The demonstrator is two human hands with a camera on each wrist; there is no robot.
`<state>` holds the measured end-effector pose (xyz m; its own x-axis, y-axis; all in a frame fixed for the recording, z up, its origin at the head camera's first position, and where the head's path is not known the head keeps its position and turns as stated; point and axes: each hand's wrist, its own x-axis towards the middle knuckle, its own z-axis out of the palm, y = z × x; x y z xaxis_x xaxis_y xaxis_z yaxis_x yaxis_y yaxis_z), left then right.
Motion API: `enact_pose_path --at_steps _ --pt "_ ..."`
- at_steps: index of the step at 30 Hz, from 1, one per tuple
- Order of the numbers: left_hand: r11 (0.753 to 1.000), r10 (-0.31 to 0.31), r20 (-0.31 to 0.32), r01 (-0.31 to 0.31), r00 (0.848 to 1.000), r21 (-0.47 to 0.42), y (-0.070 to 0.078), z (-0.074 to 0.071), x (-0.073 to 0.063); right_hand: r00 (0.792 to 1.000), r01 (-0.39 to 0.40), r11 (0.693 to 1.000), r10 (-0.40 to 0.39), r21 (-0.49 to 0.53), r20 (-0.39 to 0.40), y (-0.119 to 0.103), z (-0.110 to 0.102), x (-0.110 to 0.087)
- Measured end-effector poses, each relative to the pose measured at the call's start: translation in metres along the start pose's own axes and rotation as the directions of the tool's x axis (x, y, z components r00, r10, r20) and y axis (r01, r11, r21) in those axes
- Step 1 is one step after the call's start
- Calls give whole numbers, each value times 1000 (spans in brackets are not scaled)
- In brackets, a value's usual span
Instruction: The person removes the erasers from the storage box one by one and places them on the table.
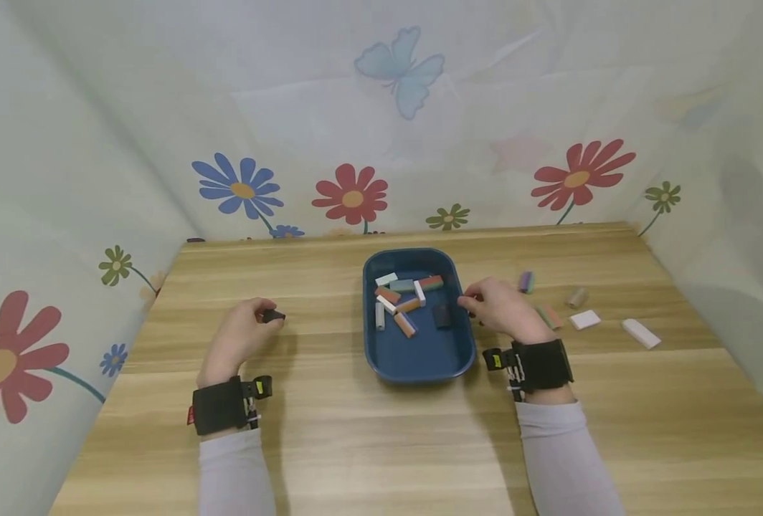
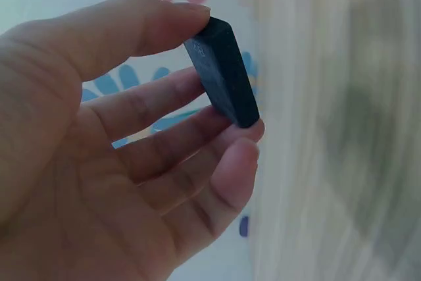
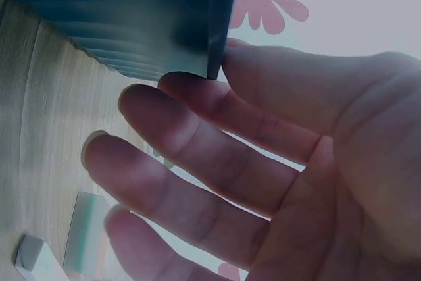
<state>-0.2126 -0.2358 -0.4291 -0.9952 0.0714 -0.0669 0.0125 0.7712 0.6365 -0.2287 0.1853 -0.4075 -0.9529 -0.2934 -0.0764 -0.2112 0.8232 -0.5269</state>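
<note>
My left hand (image 1: 239,337) pinches a small black eraser (image 2: 223,74) between thumb and fingertips, held above the left part of the table. Faint print shows on the eraser's face in the left wrist view. At the right rim of a blue plastic basket (image 1: 420,362), my right hand (image 1: 500,308) grips the edge between thumb and forefinger, its other fingers spread below the rim in the right wrist view. Inside the basket lie several erasers in white, orange, grey and two-tone, along with another black eraser (image 1: 442,315) near the right wall.
Right of the basket, several erasers lie loose on the wooden table (image 1: 330,444): a white one (image 1: 641,333), a flat white one (image 1: 585,319), a greyish one (image 1: 576,297), a purple-green one (image 1: 526,282) and a green-orange one (image 1: 549,316). A flowered cloth (image 1: 291,93) encloses the back and sides.
</note>
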Motion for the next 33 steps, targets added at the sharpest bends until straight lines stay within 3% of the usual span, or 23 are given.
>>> enact_pose_path --at_steps 5,16,26,33 --pt "998 -25 -12 26 1000 56 -9 5 0 1000 26 999 -26 -20 1 -2 -3 -1" --pt "995 -70 -36 72 997 70 -17 15 6 999 44 999 -44 -10 2 -2 -7 1" --pt "993 -5 -133 21 991 120 -17 21 11 1000 27 1000 -27 -17 -15 -8 -4 -2" --pt "985 7 -120 14 993 172 -20 23 12 999 28 1000 -28 -1 -20 -6 0 -3"
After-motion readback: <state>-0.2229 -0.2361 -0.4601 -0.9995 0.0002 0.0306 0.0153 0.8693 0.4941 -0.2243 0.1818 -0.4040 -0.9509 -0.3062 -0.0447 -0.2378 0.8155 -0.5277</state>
